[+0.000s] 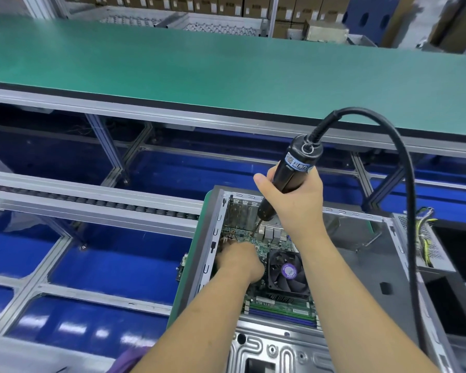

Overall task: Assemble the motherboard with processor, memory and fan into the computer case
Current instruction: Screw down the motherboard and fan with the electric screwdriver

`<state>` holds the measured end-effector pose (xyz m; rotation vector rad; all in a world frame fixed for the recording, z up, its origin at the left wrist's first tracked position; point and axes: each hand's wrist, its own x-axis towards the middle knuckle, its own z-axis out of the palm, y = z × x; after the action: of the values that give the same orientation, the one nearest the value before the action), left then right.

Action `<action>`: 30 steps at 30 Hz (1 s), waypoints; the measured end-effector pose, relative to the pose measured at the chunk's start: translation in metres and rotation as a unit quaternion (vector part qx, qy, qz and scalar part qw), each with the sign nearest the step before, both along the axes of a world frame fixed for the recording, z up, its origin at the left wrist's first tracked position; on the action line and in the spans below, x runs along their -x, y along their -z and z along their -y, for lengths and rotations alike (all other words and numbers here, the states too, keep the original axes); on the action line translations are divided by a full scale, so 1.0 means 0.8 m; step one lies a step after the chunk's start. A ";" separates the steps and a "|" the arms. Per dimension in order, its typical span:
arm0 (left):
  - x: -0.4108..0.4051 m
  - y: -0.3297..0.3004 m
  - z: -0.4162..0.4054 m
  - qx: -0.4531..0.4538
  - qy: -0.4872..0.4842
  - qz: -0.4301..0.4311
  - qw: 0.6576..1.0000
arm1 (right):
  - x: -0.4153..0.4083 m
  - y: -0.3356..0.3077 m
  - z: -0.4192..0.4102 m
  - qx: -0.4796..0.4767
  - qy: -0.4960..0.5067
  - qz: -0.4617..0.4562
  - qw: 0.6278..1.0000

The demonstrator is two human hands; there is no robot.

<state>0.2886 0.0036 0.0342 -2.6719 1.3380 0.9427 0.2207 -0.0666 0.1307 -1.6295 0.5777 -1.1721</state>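
Note:
An open grey computer case lies flat in front of me. Inside it sits the green motherboard with a black fan and memory sticks fitted. My right hand grips a black electric screwdriver, its bit touching the board near the far left corner. My left hand rests on the board beside the bit, fingers curled down; what they hold is hidden.
The screwdriver's black cable loops up and down on the right. A power supply with yellow wires sits at the case's right end. A roller conveyor runs on the left, a green-topped bench beyond.

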 end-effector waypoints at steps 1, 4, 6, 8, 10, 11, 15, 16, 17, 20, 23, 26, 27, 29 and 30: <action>0.000 -0.001 0.000 0.004 -0.001 -0.013 1.000 | -0.001 0.001 0.000 0.001 0.001 0.000 1.000; 0.001 -0.005 -0.001 0.010 -0.002 -0.023 1.000 | -0.002 0.003 0.001 0.003 0.004 0.004 1.000; 0.002 -0.007 -0.001 0.009 0.000 -0.020 1.000 | -0.002 0.004 0.002 0.009 0.004 0.005 1.000; 0.002 -0.007 0.000 0.009 0.001 -0.016 1.000 | -0.002 0.006 0.002 0.010 0.007 0.004 1.000; 0.003 -0.007 0.001 0.014 0.001 -0.011 1.000 | -0.001 0.008 0.001 0.008 0.009 0.004 1.000; 0.004 -0.007 0.001 0.015 0.000 -0.010 1.000 | -0.001 0.010 0.001 0.008 0.010 0.003 1.000; 0.003 -0.007 0.001 0.018 -0.003 -0.010 1.000 | -0.001 0.012 0.000 0.011 0.016 0.006 1.000; 0.003 -0.007 0.001 0.018 -0.003 -0.011 1.000 | -0.002 0.012 0.000 0.013 0.017 0.005 1.000; 0.003 -0.006 0.001 0.018 -0.001 -0.012 1.000 | -0.003 0.012 0.000 0.016 0.017 0.003 1.000; 0.003 -0.004 0.001 0.018 0.000 -0.013 1.000 | -0.004 0.012 0.000 0.015 0.016 0.003 1.000; 0.002 -0.002 0.001 0.019 0.000 -0.013 1.000 | -0.004 0.013 0.000 0.019 0.018 -0.001 1.000; 0.002 -0.002 0.002 0.022 -0.003 -0.013 1.000 | -0.004 0.012 0.000 0.015 0.019 -0.005 1.000; 0.002 -0.002 0.002 0.023 -0.004 -0.014 1.000 | -0.004 0.012 -0.001 0.014 0.018 -0.006 1.000; 0.003 -0.002 0.002 0.025 -0.006 -0.014 1.000 | -0.004 0.011 -0.001 0.012 0.012 -0.012 1.000; 0.003 -0.002 0.001 0.025 -0.005 -0.013 1.000 | -0.004 0.012 -0.001 0.011 0.009 -0.014 1.000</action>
<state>0.2863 0.0024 0.0357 -2.7155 1.3730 0.9616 0.2238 -0.0661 0.1215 -1.6653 0.5993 -1.1735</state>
